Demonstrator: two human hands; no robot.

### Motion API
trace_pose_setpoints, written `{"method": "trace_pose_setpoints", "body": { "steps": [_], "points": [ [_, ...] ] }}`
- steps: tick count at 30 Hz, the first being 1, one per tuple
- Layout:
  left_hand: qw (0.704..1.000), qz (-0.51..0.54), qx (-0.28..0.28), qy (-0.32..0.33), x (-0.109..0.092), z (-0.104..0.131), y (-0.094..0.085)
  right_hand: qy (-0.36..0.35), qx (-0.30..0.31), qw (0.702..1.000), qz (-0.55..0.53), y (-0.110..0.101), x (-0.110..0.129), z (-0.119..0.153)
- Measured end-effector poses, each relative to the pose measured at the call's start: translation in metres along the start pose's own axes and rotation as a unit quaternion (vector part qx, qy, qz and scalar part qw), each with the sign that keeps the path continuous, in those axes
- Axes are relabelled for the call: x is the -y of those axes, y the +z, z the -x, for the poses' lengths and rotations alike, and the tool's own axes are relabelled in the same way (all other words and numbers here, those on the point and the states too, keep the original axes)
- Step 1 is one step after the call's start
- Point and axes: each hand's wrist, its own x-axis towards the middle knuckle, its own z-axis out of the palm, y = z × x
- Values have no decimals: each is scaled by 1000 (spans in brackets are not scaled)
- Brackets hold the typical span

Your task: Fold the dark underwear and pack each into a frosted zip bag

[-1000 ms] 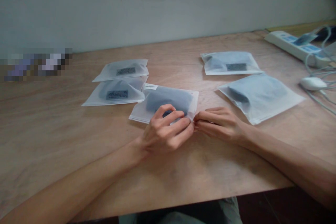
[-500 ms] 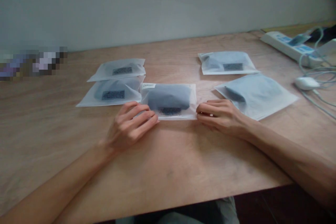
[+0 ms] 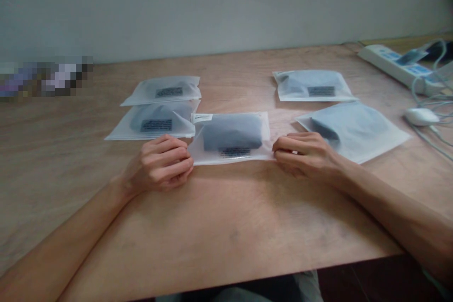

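A frosted plastic zip bag [image 3: 231,155] with a dark, folded item inside lies flat in front of me. It has a white label at its upper left and a block of black print low on its face. My left hand [image 3: 164,161] is closed on the bag's near left corner. At the near right corner, my right hand [image 3: 300,153] pinches the bag's edge, its fingers curled. The fingertips of both hands are mostly hidden under the knuckles.
Two similar bags lie at the left, a far bag [image 3: 163,90] overlapping a nearer bag [image 3: 155,120]. At the right lie a far bag [image 3: 311,84] and a tilted bag [image 3: 361,127]. A power strip [image 3: 392,66] with cables and a white adapter [image 3: 421,116] sit farther right.
My left hand has slid left along the bag's near edge to its corner, uncovering that edge. My right hand stays at the right corner. The whole view has shifted slightly.
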Motion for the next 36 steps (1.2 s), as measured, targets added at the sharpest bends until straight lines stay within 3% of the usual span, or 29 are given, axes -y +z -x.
{"method": "trace_pose_setpoints", "body": {
  "steps": [6, 13, 22, 28, 36],
  "points": [
    [999, -8, -4, -45, -5, -4, -2, -14, -39, 999, 15, 3, 2, 0],
    [1000, -10, -7, -3, -10, -9, -3, -68, -77, 995, -15, 13, 29, -9],
    [999, -19, -41, -30, -23, -16, -7, -151, -39, 988, -24, 8, 49, -21],
    [993, -13, -83, -78, -36, -24, -9, -68, -10, 997, 29, 19, 59, -23],
    [995, 17, -67, -74, -34, -22, -4, 111, 64, 990, 52, 25, 65, -23]
  ]
}}
